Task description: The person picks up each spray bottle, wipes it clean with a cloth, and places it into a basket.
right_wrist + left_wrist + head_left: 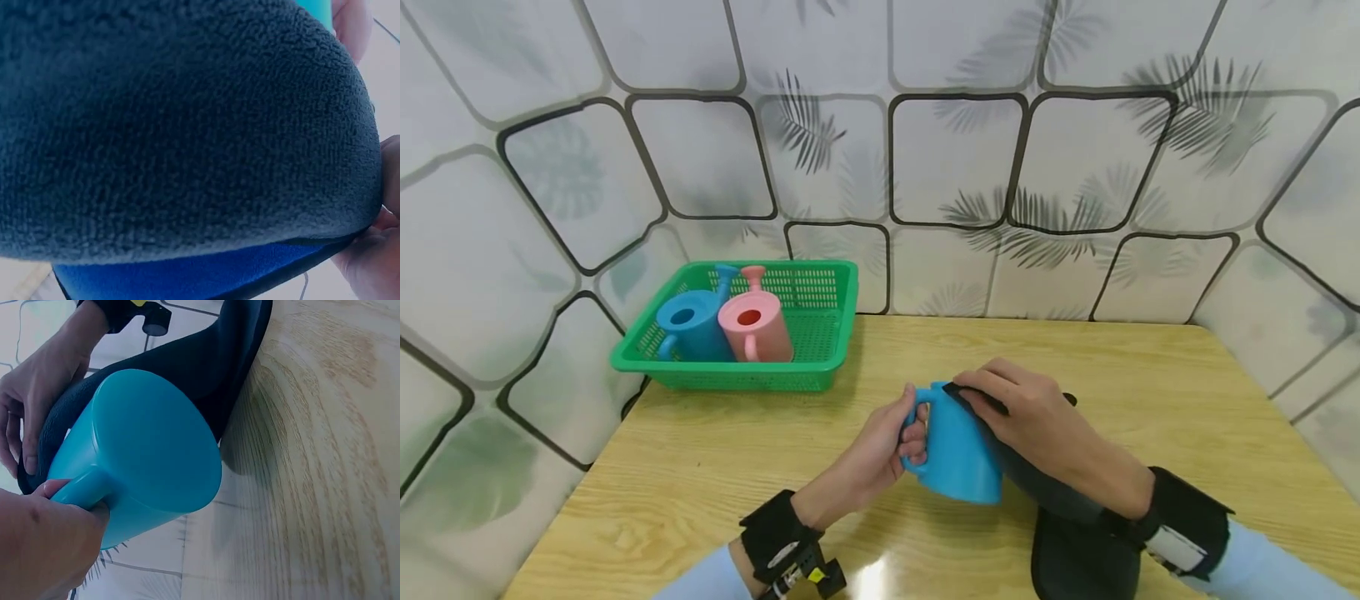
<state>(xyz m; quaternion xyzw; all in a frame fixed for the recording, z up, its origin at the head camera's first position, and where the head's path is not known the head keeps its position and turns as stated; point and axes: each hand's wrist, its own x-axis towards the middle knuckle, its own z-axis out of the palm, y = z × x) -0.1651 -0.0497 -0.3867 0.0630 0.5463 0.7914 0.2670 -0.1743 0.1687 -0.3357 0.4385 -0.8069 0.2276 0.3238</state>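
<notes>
A blue watering can [958,454] is held tilted above the table, its base turned toward the left wrist view. My left hand [880,446] grips it by the handle, fingers curled through the loop. A dark grey cloth [1045,483] lies against the can's right side and rim, hiding any spout there. With my right hand [1026,417] I hold the cloth's upper end near the rim. The cloth's lower part hangs down to the table. In the right wrist view the cloth [187,137] fills most of the picture, and a bright blue face [187,275] shows under it.
At the back left stands a green plastic basket [737,379]. Inside it are another blue watering can [696,333] and a pink watering can [767,333], side by side. The wooden table [760,442] meets a patterned wall covering [955,158] at its back and sides.
</notes>
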